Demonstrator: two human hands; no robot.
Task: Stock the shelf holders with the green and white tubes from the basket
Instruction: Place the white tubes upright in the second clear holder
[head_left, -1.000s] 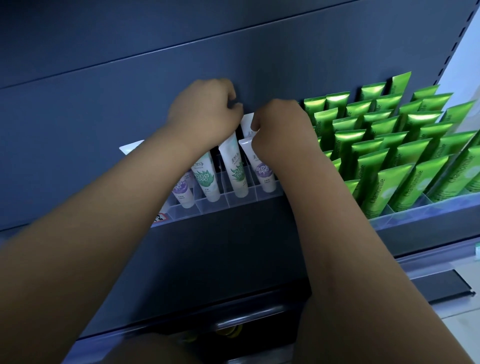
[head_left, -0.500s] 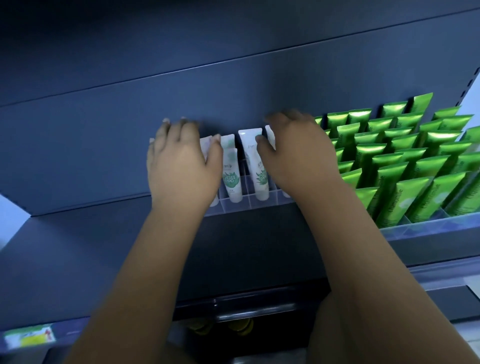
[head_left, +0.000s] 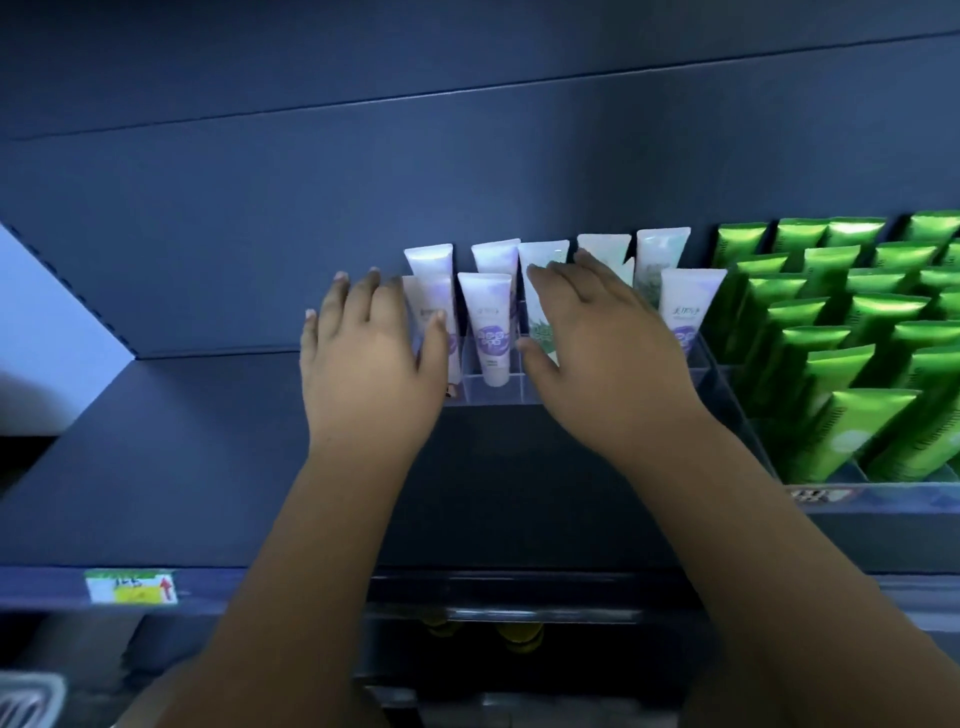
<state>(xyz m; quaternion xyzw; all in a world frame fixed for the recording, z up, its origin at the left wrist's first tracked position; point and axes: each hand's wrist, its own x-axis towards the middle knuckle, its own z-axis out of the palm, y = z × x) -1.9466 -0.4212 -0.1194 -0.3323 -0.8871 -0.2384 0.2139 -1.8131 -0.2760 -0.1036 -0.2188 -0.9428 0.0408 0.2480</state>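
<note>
Clear holder on a shelf holds upright white tubes; left hand and right hand lie on them, fingers straight, gripping nothing.

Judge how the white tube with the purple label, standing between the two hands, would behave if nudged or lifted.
The white tube stands cap-down, wide crimp up, so it would probably tip without the clear holder around it. Its glossy skin may be slippery. Being small and plastic, it is likely light and squashy.
</note>
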